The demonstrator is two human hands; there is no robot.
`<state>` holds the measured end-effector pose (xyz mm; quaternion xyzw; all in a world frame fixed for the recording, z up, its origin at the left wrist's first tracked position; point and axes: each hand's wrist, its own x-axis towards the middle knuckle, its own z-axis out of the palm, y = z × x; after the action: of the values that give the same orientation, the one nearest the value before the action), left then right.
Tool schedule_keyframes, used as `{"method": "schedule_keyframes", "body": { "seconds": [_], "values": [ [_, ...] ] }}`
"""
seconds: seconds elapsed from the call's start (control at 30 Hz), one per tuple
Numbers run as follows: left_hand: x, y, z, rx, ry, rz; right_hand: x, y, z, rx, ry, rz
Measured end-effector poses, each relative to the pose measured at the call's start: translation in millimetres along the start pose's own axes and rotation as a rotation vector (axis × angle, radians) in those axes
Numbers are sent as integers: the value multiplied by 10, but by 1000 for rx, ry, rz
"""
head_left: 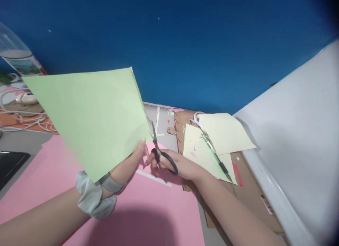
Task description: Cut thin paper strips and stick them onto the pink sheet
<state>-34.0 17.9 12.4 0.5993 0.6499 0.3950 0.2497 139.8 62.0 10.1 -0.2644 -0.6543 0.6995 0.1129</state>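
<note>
My left hand (135, 157) holds up a large light green sheet of paper (90, 115) by its lower right edge, thumb in front; most of the hand is hidden behind the sheet. A grey scrunchie and a grey watch band sit on that wrist. My right hand (174, 165) grips black-handled scissors (161, 150), fingers through the loops. The blades point up and meet the sheet's right edge.
A pink sheet (148, 207) covers the table below my arms. Pale yellow papers (222, 136) with a pen (215, 156) lie on brown cardboard to the right. A white surface (296, 133) rises at the right, white cables (23, 117) and a plastic bottle (16, 55) lie far left, a blue wall behind.
</note>
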Motion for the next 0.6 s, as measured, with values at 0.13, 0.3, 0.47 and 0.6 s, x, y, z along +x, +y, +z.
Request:
{"method": "schedule_keyframes", "body": {
  "seconds": [0.13, 0.3, 0.47, 0.6],
  "values": [
    [-7, 13, 4, -31, 0, -28, -3, 9, -5, -18, -6, -14],
    [1, 17, -5, -23, -14, -24, -3, 4, -7, -32, -6, -12],
    [5, -10, -7, 45, -36, 26, -7, -15, -2, -26, -4, -5],
    [-2, -19, 8, 17, -15, -2, -9, -15, -3, -19, -8, 2]
  ]
}}
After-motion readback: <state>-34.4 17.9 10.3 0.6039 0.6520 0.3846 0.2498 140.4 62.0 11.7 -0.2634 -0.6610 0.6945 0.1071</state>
